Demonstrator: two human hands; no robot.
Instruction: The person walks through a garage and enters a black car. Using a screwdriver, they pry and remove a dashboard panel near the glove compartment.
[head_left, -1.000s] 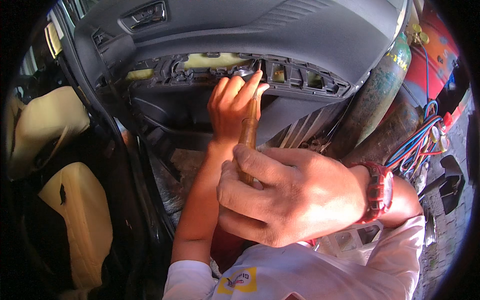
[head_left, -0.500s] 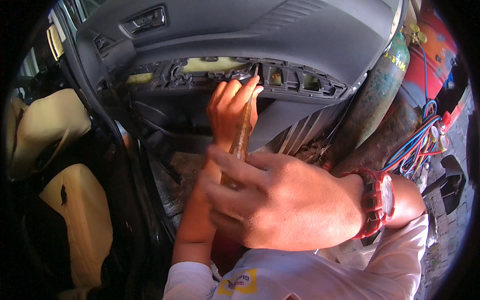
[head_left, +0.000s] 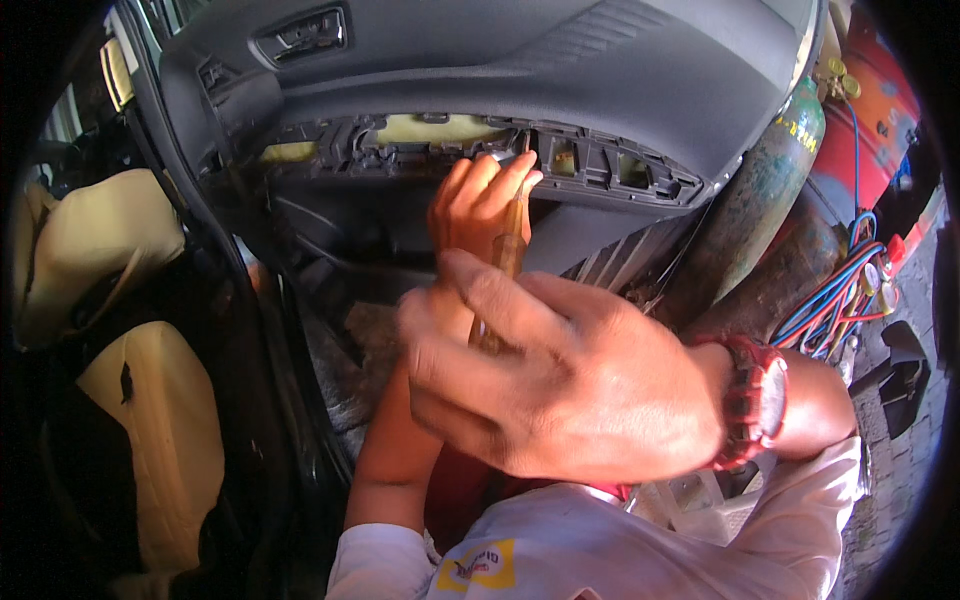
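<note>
A screwdriver [head_left: 510, 253] with an amber, see-through handle points away from me, its tip at the exposed black frame [head_left: 600, 165] of a car door panel [head_left: 480, 70]. My left hand [head_left: 478, 205] is closed beside that frame, thumb and forefinger pinching the screwdriver's shaft near its tip. Closer to me, my right hand [head_left: 580, 375] is curled round the handle's rear end, its fingers smeared by motion. On the right wrist sits a red watch [head_left: 750, 400]. What the tip touches inside the frame is too small to make out.
An inside door handle [head_left: 302, 36] is set in the panel above. Beige seats [head_left: 165, 430] lie to the left. At right stand a green gas cylinder [head_left: 770, 175] and a red drum [head_left: 868, 130], with coiled blue and red hoses [head_left: 825, 300] by them.
My right hand's fingers have shifted on the screwdriver handle, which now stands more upright in view. The door and surroundings sit slightly farther right; my left hand keeps its pinch.
</note>
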